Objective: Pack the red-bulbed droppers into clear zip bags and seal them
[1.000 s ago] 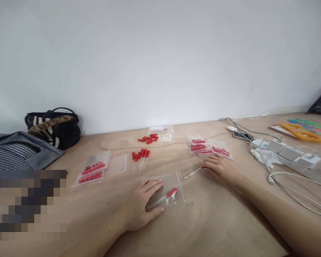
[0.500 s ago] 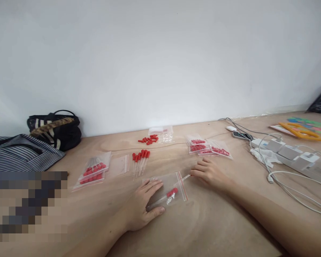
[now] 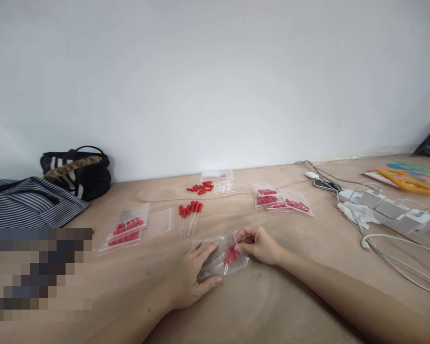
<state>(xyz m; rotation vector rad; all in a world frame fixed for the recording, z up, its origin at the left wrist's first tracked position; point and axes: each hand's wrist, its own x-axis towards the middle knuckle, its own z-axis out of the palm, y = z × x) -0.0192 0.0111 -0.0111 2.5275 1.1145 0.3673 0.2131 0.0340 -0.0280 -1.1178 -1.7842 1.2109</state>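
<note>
A clear zip bag [image 3: 215, 262] lies on the table in front of me, its mouth facing right. My left hand [image 3: 192, 276] rests flat on the bag's left end with the fingers spread. One red-bulbed dropper [image 3: 231, 258] lies inside the bag. My right hand [image 3: 261, 244] is at the bag's mouth, its thumb and fingers pinched around a second dropper [image 3: 231, 249] whose red bulb is just inside the opening. That dropper's glass tube is hard to make out through the plastic. Beyond the bag lies a row of loose droppers [image 3: 189, 215].
Filled bags of droppers lie at left [image 3: 129, 227] and right [image 3: 279, 200], beside an unfilled bag [image 3: 160, 221]. Loose red bulbs [image 3: 200, 187] and glass tubes [image 3: 223, 185] sit near the wall. A power strip [image 3: 390, 210] with cables stands right; bags [image 3: 77, 174] stand left.
My right hand has moved left to the bag's mouth, bringing the second dropper into the bag. My left hand stays on the bag.
</note>
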